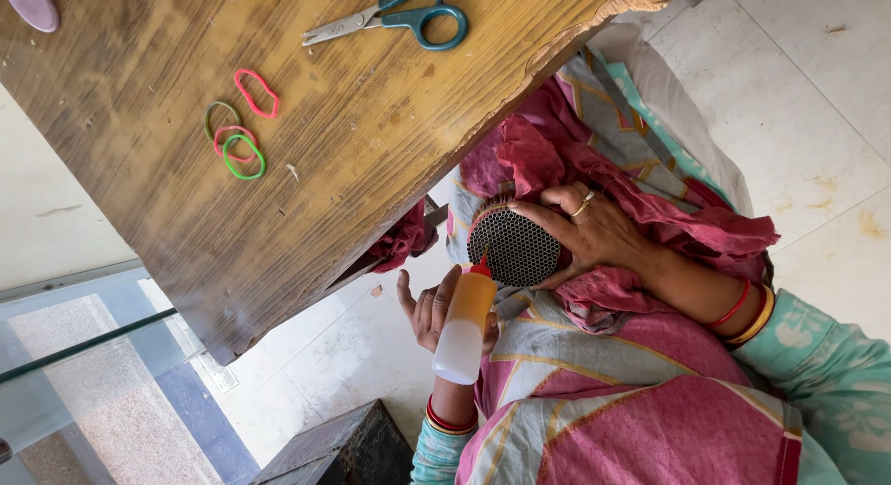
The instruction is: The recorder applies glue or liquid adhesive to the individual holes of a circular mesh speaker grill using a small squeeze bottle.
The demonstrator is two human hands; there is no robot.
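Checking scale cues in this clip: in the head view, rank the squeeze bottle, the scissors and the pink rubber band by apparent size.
1. Squeeze bottle, though nearer the camera.
2. Scissors, close to it; their handle is partly cropped, so this order is unsure.
3. Pink rubber band, clearly smallest.

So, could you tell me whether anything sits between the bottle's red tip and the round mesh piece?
Nothing visible does. The left hand holds the squeeze bottle with its tip right at the mesh disc, which the right hand grips from the other side.
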